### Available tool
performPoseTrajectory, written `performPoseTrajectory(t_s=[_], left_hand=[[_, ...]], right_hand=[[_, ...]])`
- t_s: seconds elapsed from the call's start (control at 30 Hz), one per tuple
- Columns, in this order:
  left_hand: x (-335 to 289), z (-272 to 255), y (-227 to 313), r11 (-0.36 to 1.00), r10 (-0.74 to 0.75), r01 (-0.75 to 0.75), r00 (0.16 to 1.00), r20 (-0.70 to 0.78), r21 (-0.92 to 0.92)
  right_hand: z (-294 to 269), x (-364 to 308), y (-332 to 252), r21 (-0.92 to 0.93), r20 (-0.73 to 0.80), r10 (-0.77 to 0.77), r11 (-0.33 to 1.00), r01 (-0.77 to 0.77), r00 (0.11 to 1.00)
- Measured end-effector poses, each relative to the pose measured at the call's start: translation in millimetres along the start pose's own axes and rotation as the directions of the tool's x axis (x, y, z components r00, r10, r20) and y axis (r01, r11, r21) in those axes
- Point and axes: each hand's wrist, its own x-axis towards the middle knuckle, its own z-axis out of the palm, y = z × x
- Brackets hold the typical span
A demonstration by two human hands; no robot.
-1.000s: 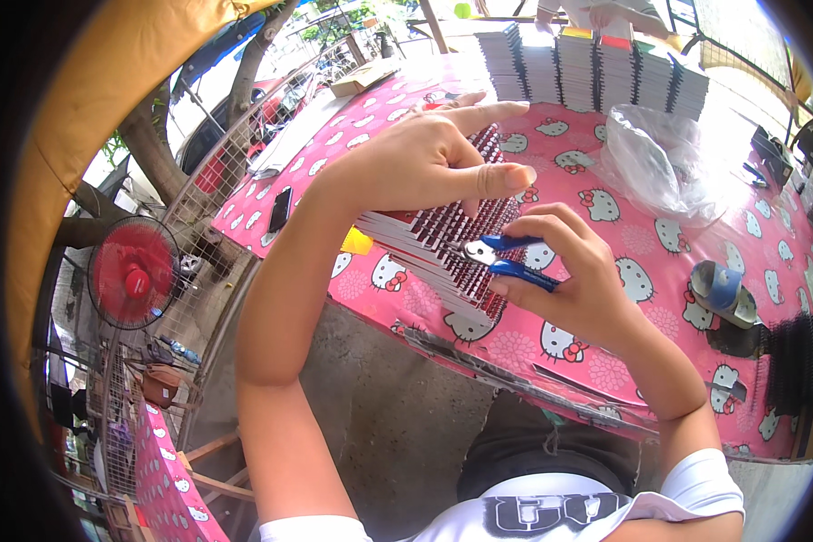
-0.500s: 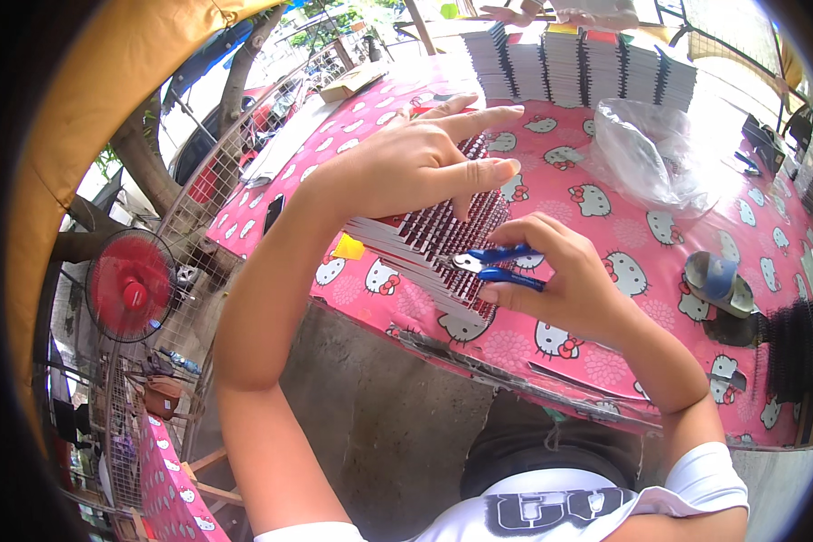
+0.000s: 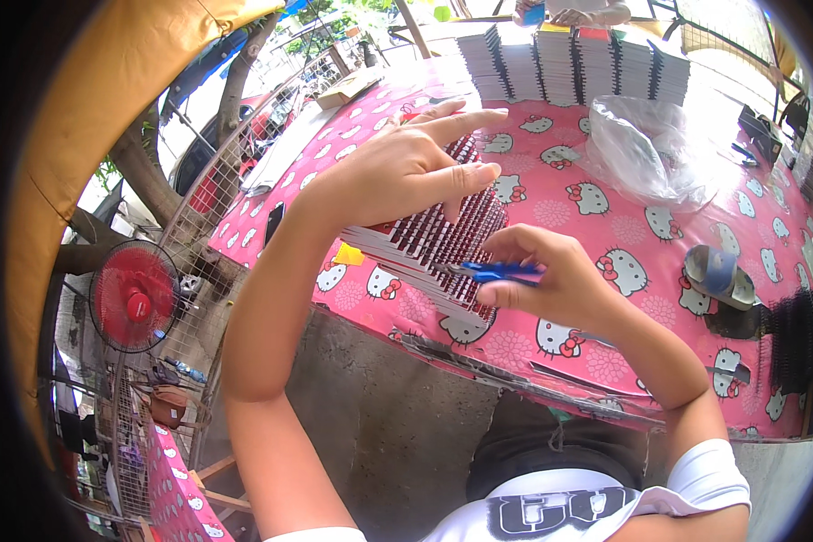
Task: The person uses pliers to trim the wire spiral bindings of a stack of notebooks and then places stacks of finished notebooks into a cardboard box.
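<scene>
A stack of spiral-bound notebooks (image 3: 415, 266) lies before me, its dark red coils facing right and toward me. My left hand (image 3: 411, 172) is over the top of the stack with its fingers spread; its thumb and fingers reach past the coil edge. My right hand (image 3: 546, 275) is closed around the handles of blue-handled pliers (image 3: 497, 270). The metal jaws point left at the coil ends along the lower part of the stack; whether they grip a coil is too small to tell.
Pink patterned cloth (image 3: 551, 212) covers the table. At the back, several bound notebook stacks (image 3: 560, 68) stand before another person's hands (image 3: 571, 16). A clear plastic bag (image 3: 641, 149), a tape roll (image 3: 715, 271) and black coils (image 3: 793, 348) lie rightward. A red fan (image 3: 135, 296) stands left.
The pliers have turned, with their handles now closer together, and shifted slightly at the coils. My left hand has moved a little left. The person behind now holds something blue.
</scene>
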Motion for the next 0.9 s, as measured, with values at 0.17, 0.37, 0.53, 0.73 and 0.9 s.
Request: performPoseTrajectory(t_s=[0.17, 0.37, 0.53, 0.73, 0.9], left_hand=[[-2, -1, 1, 0.998, 0.045, -0.043, 0.998, -0.046, 0.042], [-2, -12, 30, 0.728, 0.363, -0.243, 0.930, -0.060, 0.641], [-9, -22, 70, 0.751, 0.200, -0.217, 0.975, 0.099, 0.623], [-28, -8, 60, 0.733, 0.001, -0.227, 0.943, 0.333, 0.641], [-27, -6, 59, 0.815, -0.006, -0.184, 0.946, 0.325, 0.550]], right_hand=[[-2, -12, 3, -0.385, -0.093, -0.340, 0.879, 0.281, 0.936], [-1, -17, 9, -0.300, -0.105, -0.342, 0.906, 0.298, 0.934], [-3, -22, 11, -0.349, -0.119, -0.346, 0.892, 0.287, 0.931], [-3, -15, 5, -0.428, -0.107, -0.392, 0.848, 0.314, 0.914], [2, -9, 6, -0.498, -0.137, -0.420, 0.812, 0.304, 0.897]])
